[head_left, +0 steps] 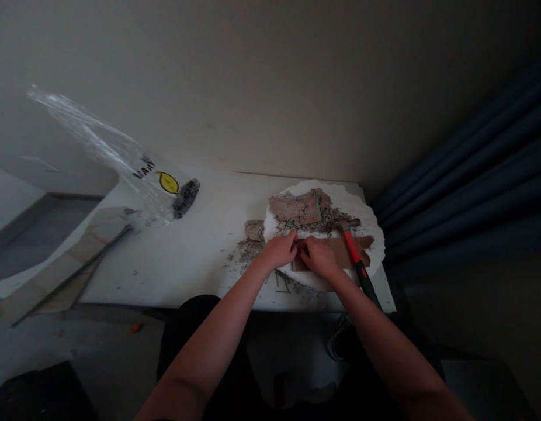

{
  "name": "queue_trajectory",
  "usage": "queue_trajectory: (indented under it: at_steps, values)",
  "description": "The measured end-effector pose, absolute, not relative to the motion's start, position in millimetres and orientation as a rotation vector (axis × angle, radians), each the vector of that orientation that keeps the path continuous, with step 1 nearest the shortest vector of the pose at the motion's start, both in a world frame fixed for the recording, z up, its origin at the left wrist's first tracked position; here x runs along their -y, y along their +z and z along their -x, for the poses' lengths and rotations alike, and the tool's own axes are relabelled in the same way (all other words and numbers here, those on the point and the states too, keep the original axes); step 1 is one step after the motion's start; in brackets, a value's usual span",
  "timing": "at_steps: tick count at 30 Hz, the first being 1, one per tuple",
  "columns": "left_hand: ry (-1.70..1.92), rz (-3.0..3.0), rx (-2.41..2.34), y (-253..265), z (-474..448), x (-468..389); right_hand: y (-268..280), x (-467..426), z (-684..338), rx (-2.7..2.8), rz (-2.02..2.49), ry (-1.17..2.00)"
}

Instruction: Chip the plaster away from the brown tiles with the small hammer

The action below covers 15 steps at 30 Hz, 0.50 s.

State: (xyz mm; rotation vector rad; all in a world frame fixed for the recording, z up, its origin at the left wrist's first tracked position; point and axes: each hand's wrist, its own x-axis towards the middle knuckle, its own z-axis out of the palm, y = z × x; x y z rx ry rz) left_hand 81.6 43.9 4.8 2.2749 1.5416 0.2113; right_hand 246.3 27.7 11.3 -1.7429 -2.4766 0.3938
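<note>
My left hand and my right hand meet over the left end of a flat brown strip, perhaps cardboard or wood. The fingers of both are pinched together around something too small and dark to make out. Beneath lies a white, wavy-edged round mat. Just right of my right hand rests a hammer with a red and black handle, its head on grey crumbs. Behind my hands is a rough, brownish slab with green edges, among grey crumbled bits.
A clear plastic bag with a lemon print and dark bits at its bottom stands left on the white table. Flat boards and a long thin bar overhang the left edge. A smaller rough piece lies beside the mat. Dark curtains hang right.
</note>
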Motion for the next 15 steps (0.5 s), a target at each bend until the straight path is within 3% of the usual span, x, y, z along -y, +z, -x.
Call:
queue_trajectory:
  at_steps: [15]
  values:
    - [0.213, -2.27, -1.553, 7.3, -82.6, -42.9, 11.5, -25.1, -238.5, 2.504, 1.855, 0.33]
